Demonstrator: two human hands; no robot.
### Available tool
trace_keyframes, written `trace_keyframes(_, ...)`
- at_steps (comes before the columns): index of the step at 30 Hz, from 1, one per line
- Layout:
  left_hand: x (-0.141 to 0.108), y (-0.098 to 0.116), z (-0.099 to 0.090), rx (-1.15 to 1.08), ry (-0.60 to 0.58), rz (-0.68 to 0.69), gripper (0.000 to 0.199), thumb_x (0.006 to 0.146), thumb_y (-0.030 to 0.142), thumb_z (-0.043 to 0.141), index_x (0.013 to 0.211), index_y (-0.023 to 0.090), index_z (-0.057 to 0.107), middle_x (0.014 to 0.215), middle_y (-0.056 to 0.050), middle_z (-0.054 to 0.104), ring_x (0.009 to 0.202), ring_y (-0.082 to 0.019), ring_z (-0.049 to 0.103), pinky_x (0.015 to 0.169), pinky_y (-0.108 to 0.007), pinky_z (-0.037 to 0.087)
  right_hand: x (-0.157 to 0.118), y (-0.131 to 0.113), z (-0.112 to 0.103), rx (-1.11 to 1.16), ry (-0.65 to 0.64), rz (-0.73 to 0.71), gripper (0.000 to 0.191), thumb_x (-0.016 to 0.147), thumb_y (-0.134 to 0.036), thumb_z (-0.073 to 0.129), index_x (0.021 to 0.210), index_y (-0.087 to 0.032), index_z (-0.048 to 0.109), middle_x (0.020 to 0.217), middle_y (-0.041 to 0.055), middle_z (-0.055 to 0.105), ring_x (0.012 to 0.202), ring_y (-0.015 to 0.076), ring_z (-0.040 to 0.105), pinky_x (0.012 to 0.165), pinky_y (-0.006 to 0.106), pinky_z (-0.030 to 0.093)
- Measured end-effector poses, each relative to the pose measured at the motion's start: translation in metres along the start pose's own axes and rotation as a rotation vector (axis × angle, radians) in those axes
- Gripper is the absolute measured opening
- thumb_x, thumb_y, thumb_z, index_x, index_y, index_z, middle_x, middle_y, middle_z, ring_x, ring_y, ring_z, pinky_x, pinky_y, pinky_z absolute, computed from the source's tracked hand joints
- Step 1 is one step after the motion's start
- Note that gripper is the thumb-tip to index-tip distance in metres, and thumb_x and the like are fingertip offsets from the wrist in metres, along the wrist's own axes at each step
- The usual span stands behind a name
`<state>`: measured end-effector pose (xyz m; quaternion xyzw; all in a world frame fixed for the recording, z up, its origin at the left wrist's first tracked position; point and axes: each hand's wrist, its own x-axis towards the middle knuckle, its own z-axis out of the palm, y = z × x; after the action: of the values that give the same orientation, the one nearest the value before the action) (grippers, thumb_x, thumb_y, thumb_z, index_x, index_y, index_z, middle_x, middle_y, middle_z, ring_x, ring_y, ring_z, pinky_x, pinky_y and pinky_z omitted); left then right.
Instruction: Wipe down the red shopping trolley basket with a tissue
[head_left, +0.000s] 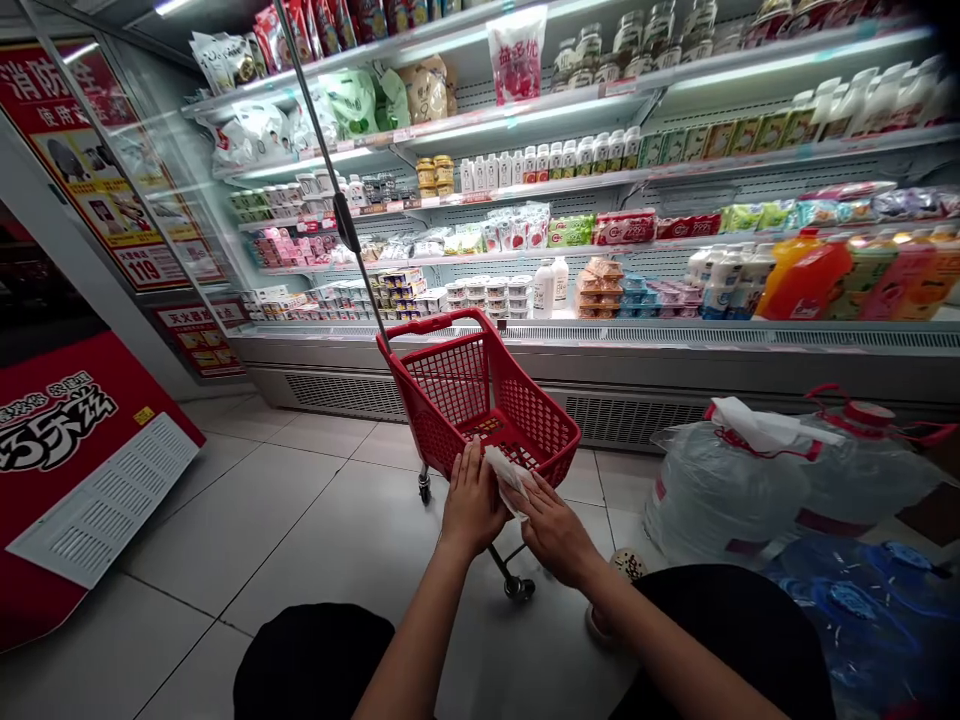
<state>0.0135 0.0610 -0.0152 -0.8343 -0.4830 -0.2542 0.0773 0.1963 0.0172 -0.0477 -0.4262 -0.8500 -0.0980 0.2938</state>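
A red plastic shopping cart (442,418) with lattice walls stands in front of me on wheels. My left hand (471,505) rests at the cart's near corner, its fingers stretched out over the rim; the palm and thumb are hidden. Close beside it, my right hand (556,525) has a crumpled white tissue (508,478) under its fingers, against the near rim. Part of the tissue sticks out past the fingertips towards the left hand. A dark pole (315,110) rises from the cart's far left corner. Inside the basket, the slotted floor shows.
A refrigerated shelf unit (637,345) with bottles, cups and bags runs behind the cart. Large wrapped water jugs (724,490) and blue water bottles (847,610) stand on the right. A red freezer (67,470) is on the left. My knees flank the tiled floor (300,530).
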Motion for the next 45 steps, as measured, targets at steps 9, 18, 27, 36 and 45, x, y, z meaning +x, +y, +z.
trace_keyframes(9, -0.002, -0.015, -0.007, -0.016, -0.012, 0.002, 0.070, 0.091, 0.036, 0.062, 0.154, 0.015, 0.037, 0.174, -0.018, 0.017, 0.162, -0.030, 0.014, 0.130, -0.055, 0.024, -0.019, 0.118, -0.019, -0.096, -0.014, 0.264, 0.065, 0.099, -0.014, 0.034, 0.164, -0.024, 0.035, 0.157, 0.0061, 0.054, 0.148, 0.0202, 0.047, 0.126, 0.050, 0.034)
trace_keyframes(18, -0.001, -0.023, 0.010, 0.045, 0.051, -0.146, 0.073, 0.104, 0.057, 0.041, 0.157, 0.007, 0.034, 0.171, -0.024, 0.024, 0.161, -0.033, 0.019, 0.129, -0.056, 0.026, 0.004, 0.079, -0.009, 0.032, 0.044, 0.318, 0.053, 0.101, -0.020, 0.031, 0.144, -0.025, 0.061, 0.146, 0.0045, 0.064, 0.146, 0.0243, 0.047, 0.122, 0.052, 0.041)
trace_keyframes(27, -0.013, -0.067, -0.013, 0.182, 0.084, -0.285, 0.061, 0.103, 0.031, 0.033, 0.159, 0.006, 0.037, 0.167, -0.020, 0.035, 0.158, -0.030, 0.029, 0.130, -0.056, 0.023, 0.028, -0.011, -0.021, 0.036, -0.037, 0.018, 0.064, 0.093, -0.012, 0.045, 0.156, -0.022, 0.049, 0.150, 0.0061, 0.061, 0.142, 0.0235, 0.051, 0.127, 0.050, 0.035)
trace_keyframes(36, -0.038, -0.077, -0.032, 0.166, 0.018, -0.285, 0.062, 0.105, 0.043, 0.035, 0.162, 0.017, 0.036, 0.168, -0.011, 0.037, 0.159, -0.029, 0.028, 0.131, -0.062, 0.011, 0.023, 0.006, -0.035, 0.052, -0.159, -0.278, 0.072, 0.086, -0.007, 0.047, 0.157, -0.019, 0.046, 0.161, 0.0062, 0.048, 0.154, 0.0192, 0.037, 0.133, 0.048, 0.021)
trace_keyframes(45, -0.036, -0.061, -0.033, 0.128, -0.005, -0.240, 0.067, 0.101, 0.030, 0.041, 0.166, 0.022, 0.027, 0.171, -0.006, 0.029, 0.160, -0.027, 0.024, 0.131, -0.061, 0.004, 0.064, 0.068, -0.022, 0.038, -0.120, -0.079, 0.059, 0.097, -0.012, 0.038, 0.154, -0.018, 0.051, 0.160, 0.0089, 0.050, 0.152, 0.0199, 0.039, 0.129, 0.051, 0.031)
